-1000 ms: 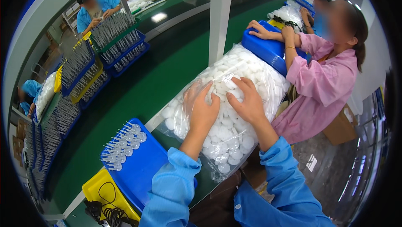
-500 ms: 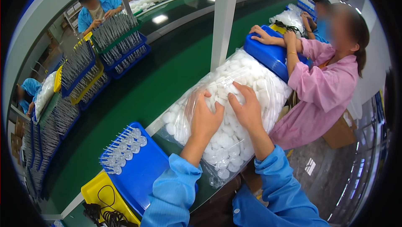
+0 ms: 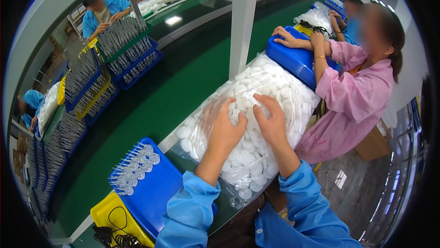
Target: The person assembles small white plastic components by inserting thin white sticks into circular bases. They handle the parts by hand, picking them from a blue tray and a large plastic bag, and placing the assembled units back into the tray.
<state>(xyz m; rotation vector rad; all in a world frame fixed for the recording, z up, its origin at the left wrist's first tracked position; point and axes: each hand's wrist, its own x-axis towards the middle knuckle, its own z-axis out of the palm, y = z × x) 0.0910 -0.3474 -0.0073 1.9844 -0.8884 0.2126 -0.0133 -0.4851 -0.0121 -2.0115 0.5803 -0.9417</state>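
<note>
A large clear plastic bag full of white, rounded, disc-like pieces lies in front of me. My left hand rests on its left part, thumb and index finger apart, with the other fingertips partly hidden at the plastic. On the bag's middle is my right hand, its fingers curved and spread, thumb toward my left hand. Just beyond the fingertips sits a small white label. To the left, a blue tray carries rows of clear discs with thin stems.
A yellow tray with black cables sits at lower left. A green conveyor runs behind a white post. A person in pink leans on a blue bin at right. Loaded tray stacks stand far left.
My left hand's fingertips have moved slightly right, toward my right hand. The right index fingertip is a little lower on the bag. The co-worker in pink has barely moved.
</note>
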